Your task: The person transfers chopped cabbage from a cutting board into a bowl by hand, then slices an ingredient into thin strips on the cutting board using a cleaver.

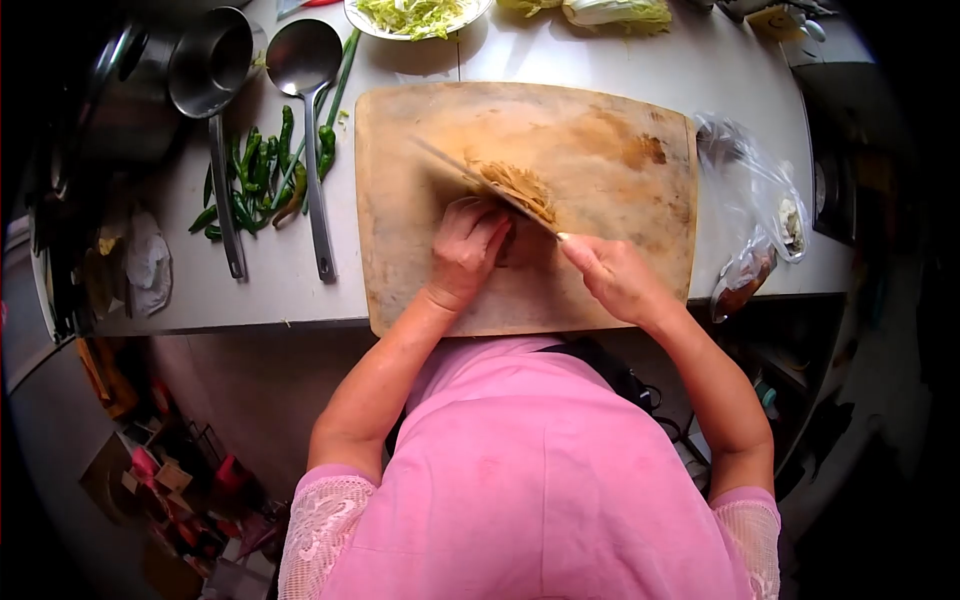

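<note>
My right hand (598,268) is wrapped round the handle of a knife (490,185), whose blade slants up and left over the wooden cutting board (620,210). Sliced brown food (518,186) lies in a small heap along the far side of the blade. On the near side, my left hand (468,240) has its fingers curled down and pressed together, close to the blade. Shadow and the fingers hide whatever the left hand holds against the board.
Left of the board lie green peppers (255,175), a ladle (315,180) and a deep scoop (222,150). A plate of shredded greens (420,15) and cabbage (620,12) are at the back. Plastic bags (750,180) lie on the right.
</note>
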The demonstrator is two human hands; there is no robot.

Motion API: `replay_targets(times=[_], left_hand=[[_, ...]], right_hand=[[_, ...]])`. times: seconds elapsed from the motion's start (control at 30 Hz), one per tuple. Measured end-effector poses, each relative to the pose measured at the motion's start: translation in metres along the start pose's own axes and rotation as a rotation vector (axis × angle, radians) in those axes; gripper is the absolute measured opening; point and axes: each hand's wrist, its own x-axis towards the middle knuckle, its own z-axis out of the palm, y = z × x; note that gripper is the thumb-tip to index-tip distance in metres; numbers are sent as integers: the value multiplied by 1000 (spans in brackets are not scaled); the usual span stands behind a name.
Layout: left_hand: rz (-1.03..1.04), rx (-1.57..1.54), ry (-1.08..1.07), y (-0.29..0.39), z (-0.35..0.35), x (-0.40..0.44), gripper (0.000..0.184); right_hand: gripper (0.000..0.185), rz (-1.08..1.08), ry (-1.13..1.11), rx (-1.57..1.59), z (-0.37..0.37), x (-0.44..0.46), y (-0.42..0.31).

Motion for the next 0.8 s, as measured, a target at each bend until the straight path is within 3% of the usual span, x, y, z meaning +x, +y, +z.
replay_targets(times=[0.13, 0.23, 0.43, 0.5, 0.63, 0.8], left_hand=[[-5, 11, -25, 3, -4, 2, 16], [-25, 33, -52, 4, -5, 1, 18], [-25, 64, -14, 2, -2, 1, 18], [-24, 61, 2, 1, -2, -2, 18], [18, 11, 12, 0, -3, 4, 18], [-37, 53, -35, 1, -2, 0, 19]], right_hand=[[41, 1, 23, -35, -10, -15, 0], [41, -5, -89, -175, -17, -23, -7], [42, -53, -23, -280, 5, 9, -15], [45, -165, 43, -172, 10, 10, -5], [47, 23, -2, 11, 0, 3, 0], [44, -44, -64, -166, -9, -8, -9]])
